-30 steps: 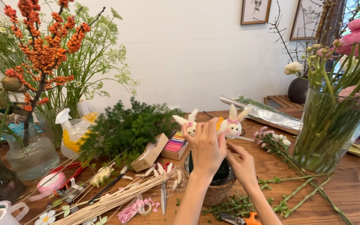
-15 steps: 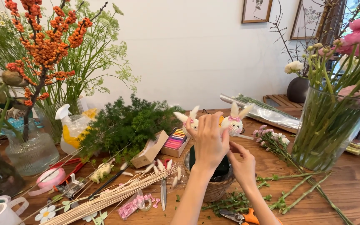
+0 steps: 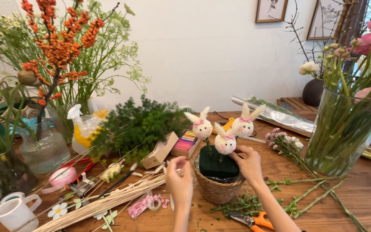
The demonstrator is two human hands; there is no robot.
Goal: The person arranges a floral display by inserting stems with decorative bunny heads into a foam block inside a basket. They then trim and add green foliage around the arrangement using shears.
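Woven straw wraps the basket [image 3: 217, 189], which stands on the wooden surface [image 3: 357, 202] and holds a dark green foam block [image 3: 217, 165]. Three white pom-pom bunnies on sticks stand up from the foam: one at the left [image 3: 201, 127], one at the front [image 3: 225, 143] and one at the right [image 3: 243, 125].

The right hand [image 3: 250, 163] rests on the right edge of the foam, its fingers [image 3: 239, 151] curled around the base of the front bunny's stick; whether they pinch it tight I cannot tell. The left hand [image 3: 179, 180] hangs just left of the basket with fingers loosely bent and holding nothing, above a bundle of pale reeds [image 3: 108, 202].

As I judge it, the step is seating that front bunny. Doing it well means gripping the stick low, close to the foam, and pushing straight down its own line so the stick does not bend or widen the hole. The free hand would serve best against the basket wall, since the basket looks light and may tip. The three heads nearly touch, so a slight turn outward would keep the ears from tangling. Orange scissors [image 3: 254, 221] and cut green sprigs [image 3: 241, 205] lie just in front, near the right forearm.
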